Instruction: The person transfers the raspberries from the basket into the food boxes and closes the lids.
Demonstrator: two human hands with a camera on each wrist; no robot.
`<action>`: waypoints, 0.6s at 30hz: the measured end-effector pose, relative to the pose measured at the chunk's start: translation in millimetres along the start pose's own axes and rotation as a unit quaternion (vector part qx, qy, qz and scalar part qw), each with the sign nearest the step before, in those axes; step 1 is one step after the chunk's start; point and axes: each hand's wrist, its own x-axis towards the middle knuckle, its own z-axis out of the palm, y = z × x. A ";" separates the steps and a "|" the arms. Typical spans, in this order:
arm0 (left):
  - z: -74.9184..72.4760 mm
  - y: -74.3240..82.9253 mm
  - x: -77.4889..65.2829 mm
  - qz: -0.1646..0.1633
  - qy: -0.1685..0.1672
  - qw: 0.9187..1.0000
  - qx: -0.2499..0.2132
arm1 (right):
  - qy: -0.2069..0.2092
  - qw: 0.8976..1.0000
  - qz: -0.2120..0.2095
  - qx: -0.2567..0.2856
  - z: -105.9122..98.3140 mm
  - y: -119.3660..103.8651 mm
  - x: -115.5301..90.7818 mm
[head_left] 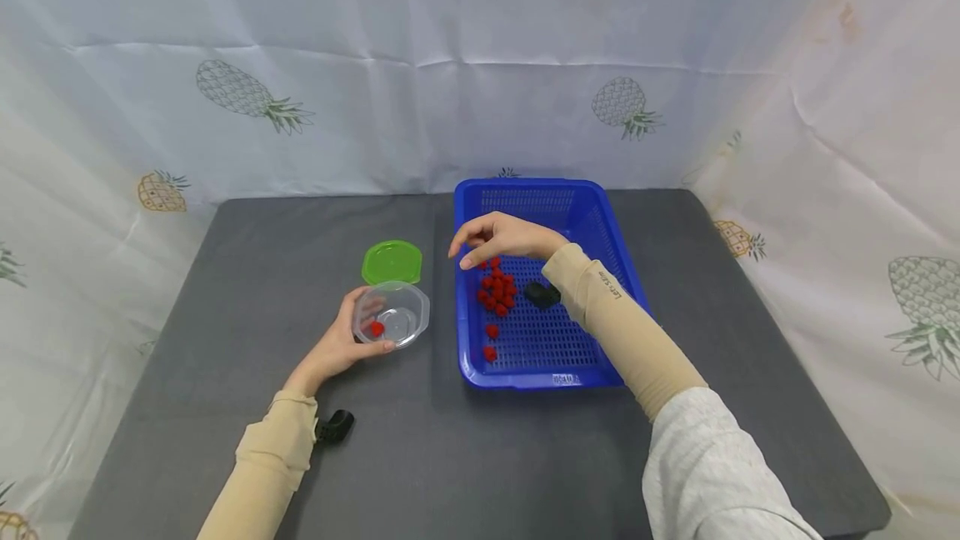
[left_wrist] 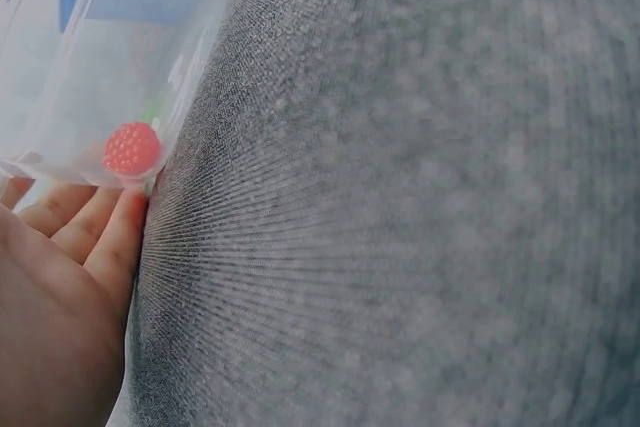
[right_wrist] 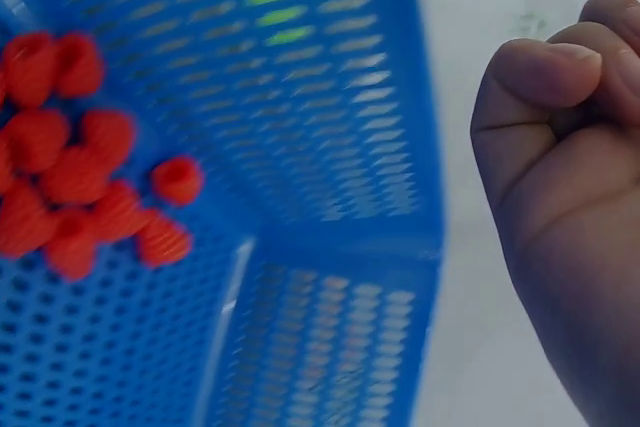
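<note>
My left hand (head_left: 339, 350) grips a clear plastic container (head_left: 408, 307) from its left side, with the thumb along the near wall. One red raspberry (left_wrist: 132, 149) lies inside, low against the wall by the fingers. Over the left rim of a blue basket (head_left: 551, 380) hovers my right hand (head_left: 506, 238), its fingers loosely bent and thumb apart from the index finger. Nothing shows between them. Several raspberries (right_wrist: 75, 175) lie in the basket, most clustered on its left side, below the right hand. The right wrist view shows that hand (right_wrist: 570, 177) outside the basket wall.
A green lid (head_left: 392, 261) lies on the grey tabletop (head_left: 247, 290), just behind the container. Pineapple-print curtains (head_left: 420, 123) hang behind the table and at both sides. Black wrist devices (head_left: 335, 427) sit under the forearms.
</note>
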 end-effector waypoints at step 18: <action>-0.7 1.0 -0.4 -0.004 -0.003 1.000 0.005 | 0.161 0.982 0.069 0.066 -26.3 84.4 -9.3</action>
